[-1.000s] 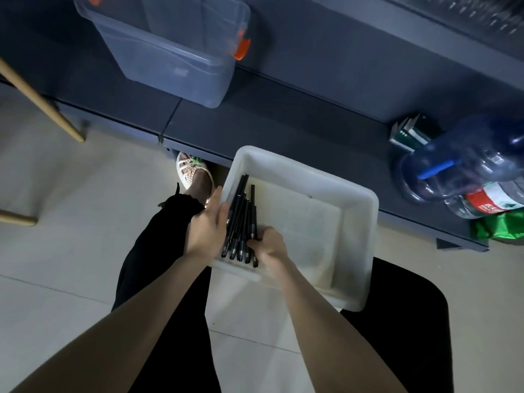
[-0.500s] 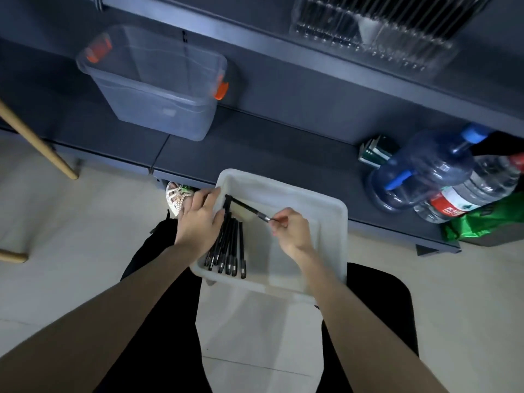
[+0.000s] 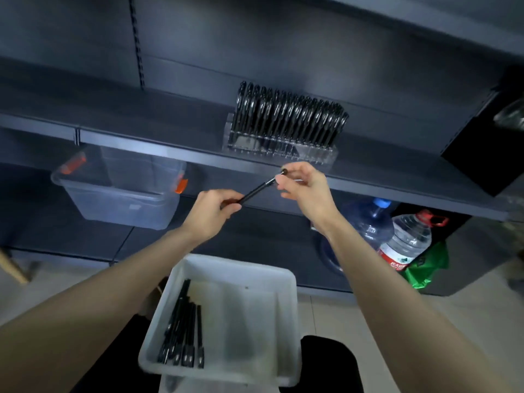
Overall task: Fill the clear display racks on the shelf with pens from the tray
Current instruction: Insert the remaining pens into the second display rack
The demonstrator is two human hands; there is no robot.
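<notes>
Pen (image 3: 257, 190) sat midair just below the clear rack (image 3: 283, 150), left hand (image 3: 208, 215) curled round its lower end, right hand (image 3: 306, 191) pinching the top; looked light, stiff, slick, so best gripped mid-barrel.

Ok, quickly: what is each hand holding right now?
Left hand: grips the lower end of a black pen.
Right hand: pinches the upper end of the same pen.

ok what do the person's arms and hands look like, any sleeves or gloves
No sleeves and no gloves: the left forearm and right forearm are bare as far as the frame shows. The left hand and right hand are bare too, with no watch or bracelet visible at either wrist.
</notes>
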